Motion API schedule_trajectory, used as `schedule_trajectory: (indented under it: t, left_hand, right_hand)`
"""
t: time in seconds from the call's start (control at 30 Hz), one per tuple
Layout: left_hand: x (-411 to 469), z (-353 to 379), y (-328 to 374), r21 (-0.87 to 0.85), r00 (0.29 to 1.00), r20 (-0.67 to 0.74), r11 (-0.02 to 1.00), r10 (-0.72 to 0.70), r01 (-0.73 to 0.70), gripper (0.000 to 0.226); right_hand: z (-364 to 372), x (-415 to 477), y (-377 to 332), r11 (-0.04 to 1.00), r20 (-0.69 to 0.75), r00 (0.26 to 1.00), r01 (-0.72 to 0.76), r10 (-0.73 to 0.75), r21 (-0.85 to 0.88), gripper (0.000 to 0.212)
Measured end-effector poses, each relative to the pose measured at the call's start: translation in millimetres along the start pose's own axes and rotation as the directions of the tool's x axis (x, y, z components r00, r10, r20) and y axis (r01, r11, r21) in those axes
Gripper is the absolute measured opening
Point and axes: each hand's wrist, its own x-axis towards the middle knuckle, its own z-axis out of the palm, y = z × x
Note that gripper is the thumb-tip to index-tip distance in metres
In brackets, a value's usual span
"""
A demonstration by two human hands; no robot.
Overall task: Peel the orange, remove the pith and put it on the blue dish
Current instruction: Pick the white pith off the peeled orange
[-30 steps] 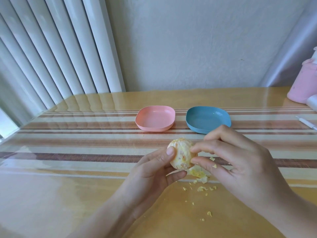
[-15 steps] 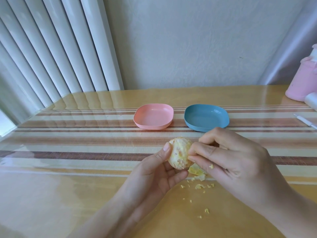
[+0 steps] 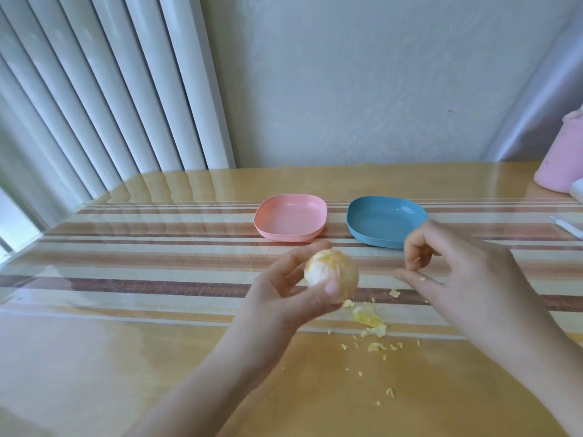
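Note:
My left hand (image 3: 284, 298) grips the peeled orange (image 3: 331, 274) between thumb and fingers, just above the striped table mat. The fruit is pale yellow, with white pith still on parts of it. My right hand (image 3: 457, 279) hovers to the right of the orange, apart from it. Its fingers are loosely curled and parted, and small yellow pith bits cling to the fingertips. The blue dish (image 3: 386, 220) sits empty behind my right hand, which overlaps its near right rim.
A pink dish (image 3: 290, 216) stands empty left of the blue one. Pith and peel scraps (image 3: 369, 320) lie scattered on the table below the orange. A pink container (image 3: 558, 165) and a white stick-like object (image 3: 568, 230) are at the right edge. Blinds hang at the left.
My right hand has let go of the orange and pulled away to the right. My left hand has turned the orange and lifted it slightly. More scraps lie on the table.

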Motion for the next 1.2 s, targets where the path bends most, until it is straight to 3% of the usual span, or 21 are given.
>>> schedule_trajectory:
  t: [0.1, 0.17, 0.37, 0.53, 0.7, 0.93, 1.03, 1.13, 1.2]
  left_hand:
    - [-2.5, 0.2, 1.8, 0.237, 0.994, -0.018, 0.966, 0.11, -0.103, 0.062]
    - [-3.5, 0.9, 1.6, 0.264, 0.991, -0.014, 0.957, 0.131, -0.123, 0.064]
    - [-6.4, 3.3, 4.4, 0.219, 0.995, 0.048, 0.971, 0.092, -0.1, 0.065]
    - [-5.8, 2.8, 10.5, 0.162, 0.995, 0.083, 0.984, 0.055, -0.068, 0.055]
    - [-3.9, -0.6, 11.8, 0.061, 0.987, 0.16, 0.998, 0.012, -0.022, 0.049]
    - [-3.6, -0.7, 11.8, -0.02, 0.98, 0.194, 0.998, -0.05, 0.054, 0.059]
    - [-2.7, -1.5, 11.2, 0.016, 0.981, 0.181, 0.997, -0.073, 0.071, 0.057]
    - [-2.0, -2.1, 9.3, 0.033, 0.982, 0.156, 0.994, -0.11, 0.106, 0.055]
    - [-2.2, -1.7, 9.0, 0.053, 0.981, 0.153, 0.993, -0.115, 0.108, 0.054]
  right_hand:
    - [0.1, -1.1, 0.4, 0.998, 0.167, 0.985, -0.058, 0.051, 0.039, 0.044]
    - [1.8, -2.6, 0.6, 0.998, 0.242, 0.97, -0.038, 0.024, 0.054, 0.042]
    - [4.2, -6.6, 2.2, 0.997, 0.29, 0.957, 0.006, -0.029, 0.082, 0.044]
    - [2.4, -5.8, -3.6, 0.993, 0.14, 0.99, 0.01, -0.026, 0.115, 0.039]
    - [-11.0, -2.7, -14.1, 0.988, -0.077, 0.997, 0.01, 0.002, 0.152, 0.016]
    - [-3.5, 0.8, -8.6, 0.995, -0.079, 0.994, 0.079, -0.075, 0.055, 0.026]
    - [-4.7, -1.1, -12.5, 0.987, -0.132, 0.983, 0.142, -0.131, 0.076, 0.022]
    - [-6.4, -2.1, -16.3, 0.963, -0.192, 0.96, 0.23, -0.202, 0.14, 0.004]
    - [-6.2, -1.6, -16.4, 0.938, -0.187, 0.94, 0.313, -0.284, 0.15, 0.01]
